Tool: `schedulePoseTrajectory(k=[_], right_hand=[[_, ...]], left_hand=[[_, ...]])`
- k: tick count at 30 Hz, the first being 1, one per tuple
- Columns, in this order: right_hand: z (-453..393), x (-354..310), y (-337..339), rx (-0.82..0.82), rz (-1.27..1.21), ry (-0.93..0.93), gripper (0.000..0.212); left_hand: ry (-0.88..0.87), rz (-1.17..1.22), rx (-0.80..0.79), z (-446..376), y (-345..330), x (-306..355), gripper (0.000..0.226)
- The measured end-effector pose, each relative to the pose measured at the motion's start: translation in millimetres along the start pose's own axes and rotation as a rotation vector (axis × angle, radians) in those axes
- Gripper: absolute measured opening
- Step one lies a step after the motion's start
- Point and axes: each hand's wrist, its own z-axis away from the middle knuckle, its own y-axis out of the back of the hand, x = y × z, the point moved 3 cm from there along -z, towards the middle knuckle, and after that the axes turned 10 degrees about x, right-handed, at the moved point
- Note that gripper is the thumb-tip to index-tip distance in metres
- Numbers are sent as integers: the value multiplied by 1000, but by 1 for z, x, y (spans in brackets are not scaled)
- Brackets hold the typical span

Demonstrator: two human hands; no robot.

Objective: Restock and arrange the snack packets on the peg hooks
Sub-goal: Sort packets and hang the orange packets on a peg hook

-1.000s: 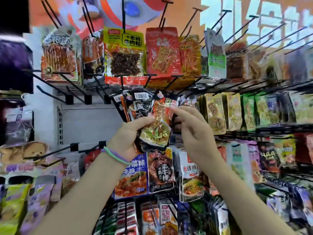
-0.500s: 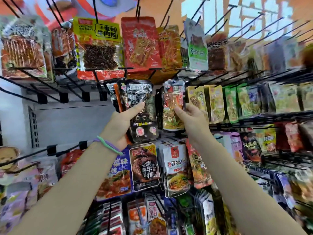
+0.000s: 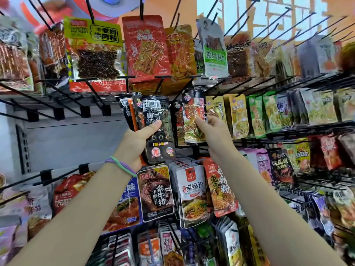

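A stack of black snack packets [image 3: 156,129] is gripped by the left hand [image 3: 136,143], thumb pressed across the front packet, just below the middle row of peg hooks [image 3: 126,81]. A red-and-clear packet [image 3: 193,120], hanging beside yellow packets [image 3: 237,116], is pinched at its edge by the right hand [image 3: 213,129].

Glossy black plastic film on the black packets [image 3: 158,129], crinkly and catching glare. Shiny clear foil-like wrap on the red packet [image 3: 193,120], super reflective. Thin black metal peg hooks [image 3: 92,93], smooth, slightly satin. Stretchy rubbery-looking wrist bands [image 3: 121,166]. Matt grey back panel [image 3: 67,143] behind.
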Motion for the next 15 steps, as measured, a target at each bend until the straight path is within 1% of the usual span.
schedulePoseTrajectory(k=[2, 3, 5, 7, 9, 11, 12, 14, 15], right_hand=[[-3, 0, 0, -3, 1, 16, 60], [-3, -1, 1, 3, 10, 28, 59], [-4, -5, 1, 13, 6, 36, 56], [-6, -7, 1, 19, 6, 30, 46], [-7, -11, -1, 20, 23, 28, 44], [-8, -12, -4, 9, 44, 25, 35], [-8, -12, -4, 1, 56, 23, 28], [-9, -10, -3, 2, 74, 17, 23], [-8, -10, -2, 11, 88, 22, 21]], left_hand=[[-5, 4, -3, -6, 0, -4, 78], [3, 8, 10, -9, 0, -6, 89], [11, 16, 36, -17, 3, -10, 119], [14, 19, 26, -27, 6, -15, 132], [33, 18, 13, -26, 5, -14, 133], [15, 26, 1, -20, 0, -10, 129], [4, 22, -15, -15, -3, -8, 116], [-4, 15, -39, -11, -7, -6, 87], [1, 17, -45, -10, -8, -6, 79]])
